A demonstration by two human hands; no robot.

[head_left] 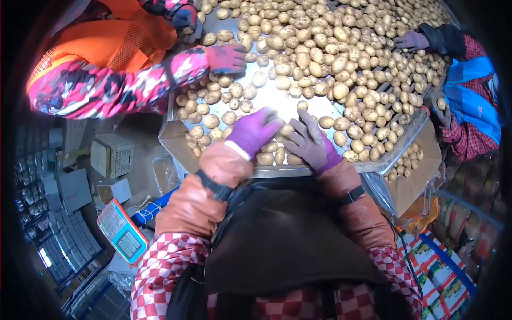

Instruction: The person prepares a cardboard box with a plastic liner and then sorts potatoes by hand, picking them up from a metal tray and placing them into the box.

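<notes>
My left hand (255,132), in a purple glove, is closed over the near edge of the sorting table (266,172), its fingers curled and slightly blurred. Whatever it holds is hidden. Beside it, my right hand (311,141), in a purple glove with a greyish palm side, reaches over the table with fingers stretched and apart. At its fingertips, between both hands, is a small potato (287,130). More potatoes (279,156) lie below the hands along the metal rim. A bright glare covers the table surface just beyond my left hand.
Potatoes (341,63) cover the table's far and right side. Co-workers' gloved hands (226,58) reach in from the left and a gloved hand (412,40) from the right. A scale display (122,231), a plastic crate (111,155) and printed cartons (434,272) stand below.
</notes>
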